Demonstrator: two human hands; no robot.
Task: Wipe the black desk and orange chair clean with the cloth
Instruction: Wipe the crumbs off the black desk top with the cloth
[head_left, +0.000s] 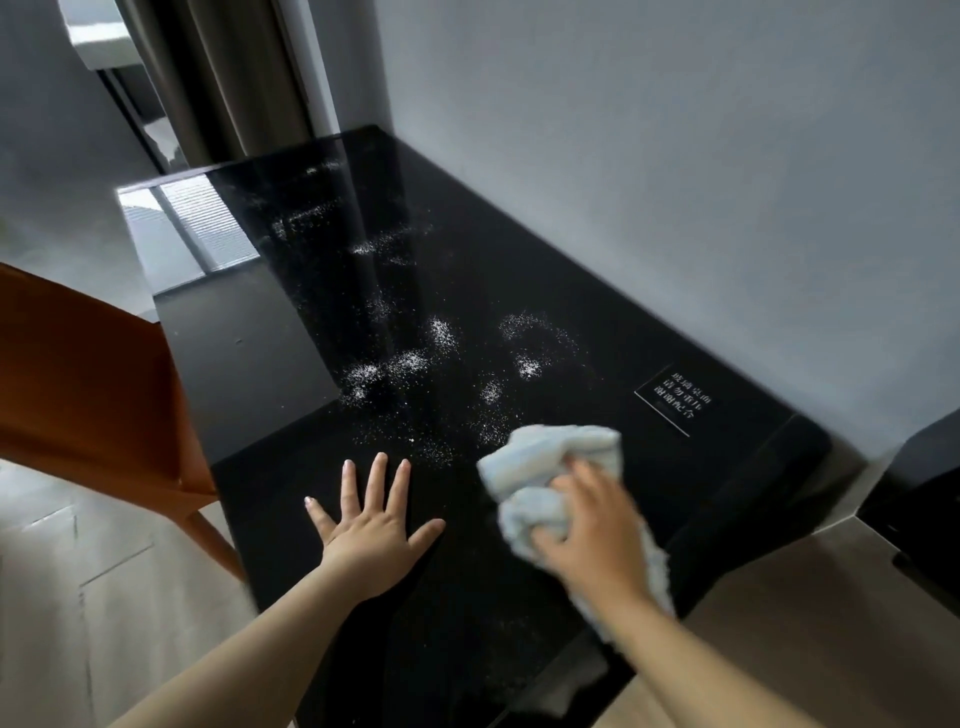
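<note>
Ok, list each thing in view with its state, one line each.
Desk: glossy black, dusted with white powder, not yet wiped clean.
Powder: scattered in patches across the middle of the desk.
Cloth: bunched up, on the desk, held by the right hand.
Right hand: grips the cloth, blurred.
Left hand: flat on the desk, fingers spread.
Chair: orange, left of the desk, untouched.
Sign: lies flat on the desk near the wall.

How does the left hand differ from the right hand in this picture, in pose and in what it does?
The left hand lies flat with fingers spread on the black desk and holds nothing; the right hand grips the light blue cloth. The left hand looks sharp, the right hand blurred. Both are bare and over the near end of the desk.
</note>
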